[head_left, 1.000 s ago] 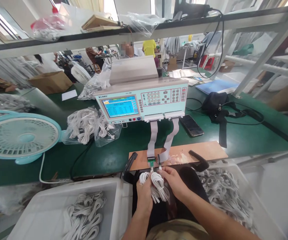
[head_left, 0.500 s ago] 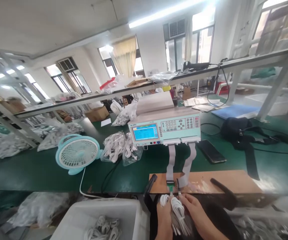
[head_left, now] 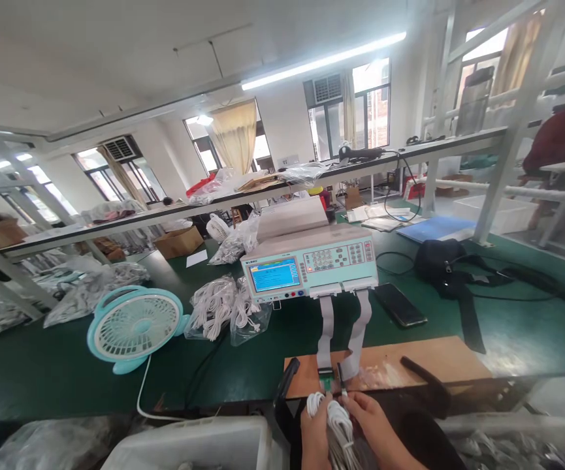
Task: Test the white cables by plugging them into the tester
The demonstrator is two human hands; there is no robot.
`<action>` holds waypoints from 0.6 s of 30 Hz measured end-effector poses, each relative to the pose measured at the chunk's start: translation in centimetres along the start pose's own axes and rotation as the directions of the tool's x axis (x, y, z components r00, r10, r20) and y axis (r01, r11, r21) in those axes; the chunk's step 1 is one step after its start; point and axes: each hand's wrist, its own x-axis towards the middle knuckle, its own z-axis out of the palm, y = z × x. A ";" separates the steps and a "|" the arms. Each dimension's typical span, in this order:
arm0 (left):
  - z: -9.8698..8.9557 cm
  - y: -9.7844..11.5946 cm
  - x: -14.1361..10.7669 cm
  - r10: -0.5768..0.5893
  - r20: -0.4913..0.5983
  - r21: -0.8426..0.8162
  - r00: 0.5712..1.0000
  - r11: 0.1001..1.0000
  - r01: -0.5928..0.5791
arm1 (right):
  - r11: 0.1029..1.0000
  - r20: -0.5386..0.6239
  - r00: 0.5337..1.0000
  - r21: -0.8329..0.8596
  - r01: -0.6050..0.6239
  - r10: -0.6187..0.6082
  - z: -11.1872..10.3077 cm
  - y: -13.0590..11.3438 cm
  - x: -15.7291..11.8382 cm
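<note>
Low in the view, my left hand (head_left: 315, 427) is closed around a bundled white cable (head_left: 339, 425), its thumb near a green connector board (head_left: 327, 381). That board sits at the end of one grey ribbon cable (head_left: 326, 329). My right hand (head_left: 368, 416) pinches the cable's other end, close against the dark-ended connector (head_left: 341, 375) of a second grey ribbon cable (head_left: 359, 333). Fingers hide whether the plugs are fully seated. Both ribbons run up to the front of a pale-green bench tester (head_left: 311, 264) with a lit blue screen.
A wooden board (head_left: 419, 360) lies along the table edge beneath the connectors. Left of the tester are bagged white cables (head_left: 212, 307) and a turquoise fan (head_left: 138, 326). A phone (head_left: 400, 305) and black bag (head_left: 441, 264) lie right. A white bin (head_left: 189, 437) stands below left.
The camera view has tilted up and swung to the right, bringing a person at far right into sight. Both hands keep their places at the ribbon connectors, still on the white cable.
</note>
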 end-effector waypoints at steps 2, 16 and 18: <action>0.0 0.1 0.2 -0.005 -0.031 0.009 1.000 1.000 0.005 | 1.000 0.005 1.000 -0.011 0.009 -0.009 -0.1 0.1 0.1; 0.4 -0.7 -4.8 -0.252 0.241 -0.029 0.937 0.963 0.267 | 0.972 0.010 0.999 -0.229 0.052 -0.051 -4.7 -2.1 -4.0; 0.2 -0.5 -5.4 -0.355 0.283 -0.036 0.891 0.925 0.379 | 0.874 -0.024 0.997 -0.484 0.051 -0.071 -9.2 -3.8 -5.4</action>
